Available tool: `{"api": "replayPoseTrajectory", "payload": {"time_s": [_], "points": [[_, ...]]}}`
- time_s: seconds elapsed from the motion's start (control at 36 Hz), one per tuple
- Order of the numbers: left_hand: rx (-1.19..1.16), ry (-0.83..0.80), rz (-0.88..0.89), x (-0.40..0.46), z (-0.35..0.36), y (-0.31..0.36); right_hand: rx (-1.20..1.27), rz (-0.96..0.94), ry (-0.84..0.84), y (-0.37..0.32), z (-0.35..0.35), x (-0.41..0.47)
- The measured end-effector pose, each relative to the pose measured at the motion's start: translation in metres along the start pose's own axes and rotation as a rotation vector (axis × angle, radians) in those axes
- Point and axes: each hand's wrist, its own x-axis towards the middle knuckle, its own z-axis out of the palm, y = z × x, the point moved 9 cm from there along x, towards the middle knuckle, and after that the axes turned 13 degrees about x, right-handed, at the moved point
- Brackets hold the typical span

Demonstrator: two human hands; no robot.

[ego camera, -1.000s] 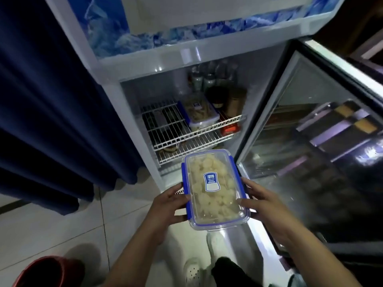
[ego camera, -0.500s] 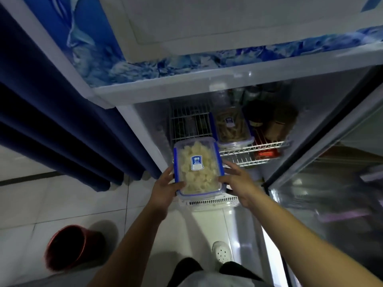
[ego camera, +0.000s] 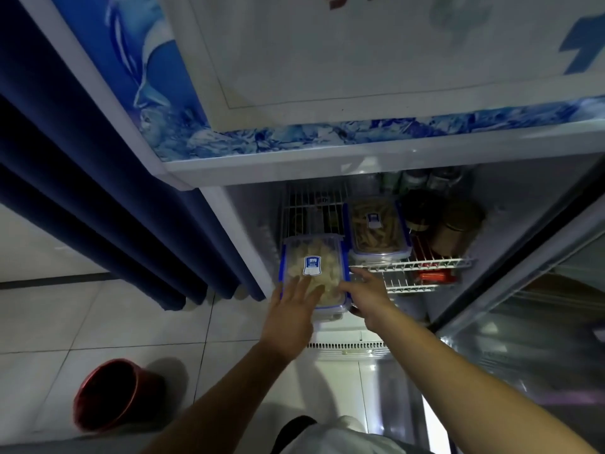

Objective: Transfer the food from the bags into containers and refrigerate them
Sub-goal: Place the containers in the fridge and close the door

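Note:
A clear container with blue clips (ego camera: 312,270), full of pale food chunks, lies on the left part of the fridge's wire shelf (ego camera: 412,265), its near end sticking out over the shelf edge. My left hand (ego camera: 293,309) rests flat on its lid with straight fingers. My right hand (ego camera: 366,294) touches the container's right near corner; its fingers curl at the side, and the grip is partly hidden. A second clear container (ego camera: 376,229) with brownish strips sits to the right on the same shelf.
Dark jars (ego camera: 458,224) and bottles stand at the back right of the shelf. The glass fridge door (ego camera: 537,322) is swung open on the right. A blue curtain (ego camera: 98,198) hangs on the left, and a red bucket (ego camera: 111,394) stands on the tiled floor.
Both hands carried the container forward from in front of the fridge onto the left of the wire shelf. My left hand let go of its side and now lies flat on the lid.

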Motion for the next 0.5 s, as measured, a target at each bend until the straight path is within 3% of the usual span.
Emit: {"api": "replayPoseTrajectory", "payload": {"time_s": [0.19,0.36,0.5], "points": [[0.058,-0.067,0.017,0.027,0.004,0.004,-0.117,-0.067,-0.067,-0.014,-0.001,0.011],[0.076,-0.179,-0.012,0.055,0.001,-0.005,-0.705,-0.549,0.028,-0.077,-0.014,-0.001],[0.123,-0.280,-0.078,0.078,-0.005,-0.007,-1.332,-0.397,-0.032,-0.064,-0.042,0.018]]}}
